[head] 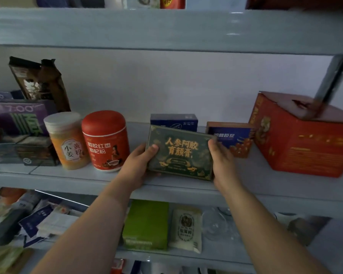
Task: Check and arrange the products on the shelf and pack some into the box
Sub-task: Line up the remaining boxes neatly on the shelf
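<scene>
Both hands frame the dark green flat cardboard box with gold lettering (179, 153) at the front of the pale grey-blue metal shelf (265, 186), one on each short side. The left hand (139, 165) grips the left edge with its thumb laid on the printed face and fingers curled behind. The right hand (221, 161) clasps the right edge the same way, thumb near the top corner. The box leans back with its face turned up to the eye - a hold that likely serves reading the label. Whether its lower edge touches the shelf I cannot tell. It sits in the gap between the red round canister with a domed lid (105, 141) and the blue-and-orange small carton (233, 137) - probably its slot in the row. No packing box shows
</scene>
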